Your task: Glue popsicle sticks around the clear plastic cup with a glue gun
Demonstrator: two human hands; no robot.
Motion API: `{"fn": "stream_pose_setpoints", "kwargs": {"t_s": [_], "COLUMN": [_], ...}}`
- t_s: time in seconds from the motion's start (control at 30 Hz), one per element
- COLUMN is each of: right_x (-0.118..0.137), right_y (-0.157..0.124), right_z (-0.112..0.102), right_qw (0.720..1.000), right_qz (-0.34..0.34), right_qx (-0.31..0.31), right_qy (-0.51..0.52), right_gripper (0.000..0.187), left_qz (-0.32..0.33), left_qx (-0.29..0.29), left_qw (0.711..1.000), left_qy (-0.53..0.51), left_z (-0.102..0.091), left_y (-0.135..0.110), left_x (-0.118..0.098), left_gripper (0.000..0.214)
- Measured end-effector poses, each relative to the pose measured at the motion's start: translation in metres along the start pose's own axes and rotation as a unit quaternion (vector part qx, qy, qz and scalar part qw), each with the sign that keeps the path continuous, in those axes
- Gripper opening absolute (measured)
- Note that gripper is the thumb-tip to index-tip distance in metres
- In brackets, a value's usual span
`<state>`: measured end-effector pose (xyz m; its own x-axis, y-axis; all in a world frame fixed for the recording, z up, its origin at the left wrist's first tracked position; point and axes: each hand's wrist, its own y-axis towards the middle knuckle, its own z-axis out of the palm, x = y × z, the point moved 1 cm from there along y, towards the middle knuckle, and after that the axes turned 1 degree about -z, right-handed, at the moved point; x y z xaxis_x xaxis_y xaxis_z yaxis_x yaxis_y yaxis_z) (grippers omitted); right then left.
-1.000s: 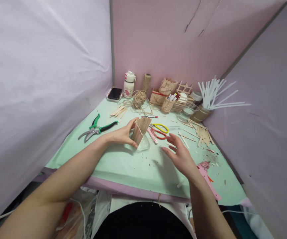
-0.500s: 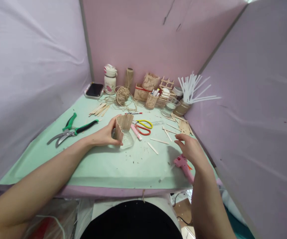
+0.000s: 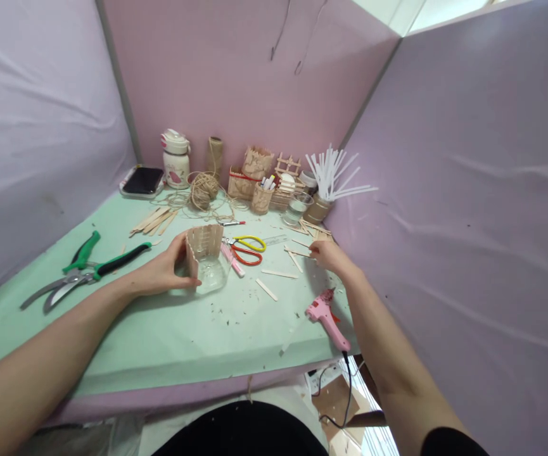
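My left hand (image 3: 172, 269) is wrapped around a clear glass container (image 3: 214, 275) whose back and left sides are lined with upright craft sticks (image 3: 206, 240). The thumb presses on its near left corner, and the container rests on the table. Over at the right, my right hand (image 3: 333, 258) has its fingers drawn together among loose craft sticks (image 3: 321, 234). Its fingertips meet the end of a thin stick (image 3: 297, 251); whether they grip it is hard to see. Below that hand lies a pink glue gun (image 3: 325, 316) with a black cord.
Green-handled pruning shears (image 3: 83, 269) lie at left. Scissors (image 3: 248, 250) and a pink cutter (image 3: 232, 259) are right of the container. Along the back stand a bottle (image 3: 175, 161), a twine ball (image 3: 203, 190), a marker cup (image 3: 261, 197), a water cup (image 3: 296, 208) and white glue sticks (image 3: 328, 174).
The view has swung right. My right hand has moved forward from above the glue gun to the loose sticks, its fingers closing. My left hand keeps hold of the container.
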<state>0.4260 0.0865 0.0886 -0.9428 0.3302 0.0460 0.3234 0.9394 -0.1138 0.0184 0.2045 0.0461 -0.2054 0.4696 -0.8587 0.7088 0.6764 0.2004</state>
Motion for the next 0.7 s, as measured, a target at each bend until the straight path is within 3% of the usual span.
{"fn": "stream_pose_setpoints", "kwargs": {"t_s": [0.23, 0.43, 0.57, 0.7], "right_x": [0.022, 0.011, 0.006, 0.021], "right_y": [0.027, 0.019, -0.006, -0.053], "right_z": [0.024, 0.011, -0.004, -0.010], "right_qw": [0.999, 0.997, 0.967, 0.901], "right_qz": [-0.019, 0.017, 0.024, -0.002], "right_qx": [0.011, -0.032, -0.077, -0.100], "right_qy": [-0.028, 0.075, 0.242, 0.422], "right_gripper": [0.034, 0.034, 0.025, 0.032], "left_qz": [0.013, 0.018, 0.024, 0.002], "left_qx": [0.006, -0.030, -0.150, -0.323], "left_qw": [1.000, 0.998, 0.987, 0.945], "left_qy": [-0.009, -0.057, -0.060, -0.050], "left_z": [-0.004, -0.017, -0.028, -0.033], "left_y": [-0.002, -0.001, 0.002, -0.003], "left_x": [0.005, 0.009, -0.004, -0.030], "left_gripper": [0.123, 0.107, 0.092, 0.059]}}
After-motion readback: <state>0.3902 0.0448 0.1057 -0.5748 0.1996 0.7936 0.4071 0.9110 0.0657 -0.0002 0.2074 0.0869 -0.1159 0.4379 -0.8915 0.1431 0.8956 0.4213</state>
